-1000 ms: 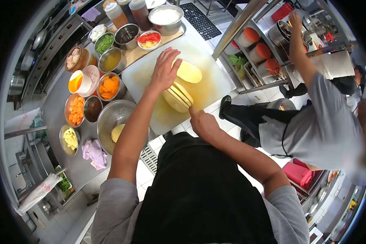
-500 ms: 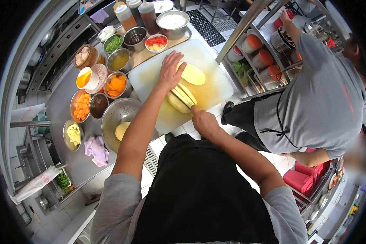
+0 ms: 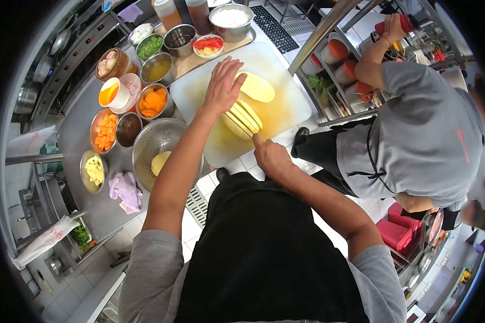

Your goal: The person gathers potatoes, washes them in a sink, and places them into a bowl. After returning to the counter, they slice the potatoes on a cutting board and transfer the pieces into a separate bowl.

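On the white cutting board (image 3: pixel 285 116) lies a peeled yellow potato (image 3: pixel 237 127), cut lengthwise into thick slabs that still lean together. A separate flat potato slice (image 3: pixel 260 88) rests beyond it. My left hand (image 3: pixel 223 89) is over the far end of the cut potato, fingers stretched out and thumb toward the loose slice. At the near end my right hand (image 3: pixel 273 158) is closed around the handle of a knife, most of which its fingers hide. The thin blade runs along the slabs and barely shows.
Left of the board a steel colander (image 3: pixel 155 137) holds another peeled potato (image 3: pixel 159 162). Bowls of carrot pieces (image 3: pixel 152 102), chopped greens (image 3: pixel 150 46) and sauces crowd the steel counter, with a purple cloth (image 3: pixel 125 191). A co-worker in grey (image 3: pixel 415 126) stands close on the right beside shelving.
The slabs now stand slightly farther apart, and the dark blade line between them has faded from view. The co-worker's raised hand now grips a red container.
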`<action>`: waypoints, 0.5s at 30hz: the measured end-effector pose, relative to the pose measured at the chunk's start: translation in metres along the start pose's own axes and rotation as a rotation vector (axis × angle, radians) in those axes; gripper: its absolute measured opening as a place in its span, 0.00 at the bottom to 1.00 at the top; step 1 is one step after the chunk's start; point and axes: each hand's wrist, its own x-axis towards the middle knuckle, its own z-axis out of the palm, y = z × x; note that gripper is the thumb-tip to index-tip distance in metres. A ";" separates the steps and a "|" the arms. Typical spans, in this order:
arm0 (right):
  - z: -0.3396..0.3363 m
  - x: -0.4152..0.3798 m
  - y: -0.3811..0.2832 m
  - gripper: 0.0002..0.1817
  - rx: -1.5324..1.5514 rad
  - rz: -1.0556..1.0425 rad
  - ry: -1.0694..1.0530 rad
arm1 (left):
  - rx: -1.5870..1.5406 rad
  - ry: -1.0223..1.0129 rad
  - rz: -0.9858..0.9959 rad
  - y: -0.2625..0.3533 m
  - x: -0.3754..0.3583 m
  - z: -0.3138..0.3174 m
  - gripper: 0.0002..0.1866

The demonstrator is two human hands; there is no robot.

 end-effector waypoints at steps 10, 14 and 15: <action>-0.013 0.012 0.000 0.08 0.018 0.051 -0.146 | 0.063 -0.064 -0.072 -0.013 -0.004 0.013 0.25; 0.017 0.016 0.008 0.07 0.018 -0.065 0.031 | 0.182 -0.078 -0.086 -0.024 -0.018 0.021 0.25; 0.019 0.013 0.008 0.07 0.022 -0.060 0.002 | 0.182 -0.079 -0.072 -0.022 -0.022 0.018 0.25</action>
